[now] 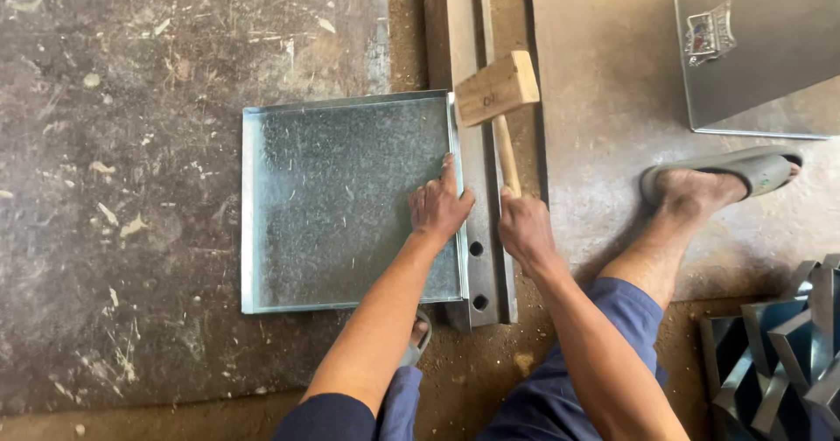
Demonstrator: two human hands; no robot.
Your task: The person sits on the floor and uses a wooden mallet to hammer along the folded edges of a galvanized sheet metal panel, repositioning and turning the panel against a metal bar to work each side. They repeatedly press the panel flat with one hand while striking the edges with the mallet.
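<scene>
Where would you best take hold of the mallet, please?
Grip the mallet low on its wooden handle, coming from the near end, as the right hand does. The handle runs towards the person, and its heavy block head sits at the far end over the steel bar, beside the tray under the left hand.

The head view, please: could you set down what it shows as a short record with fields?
Left hand: left hand pressed flat on the right edge of the metal tray
Right hand: right hand closed on the handle of the wooden mallet
Mallet head: above the steel rail, near the tray's top right corner
Tray: square, shallow, raised rims, its right rim against the rail
Floor: worn floor
Nearby: sandalled foot, metal box, stacked folded metal parts
</scene>
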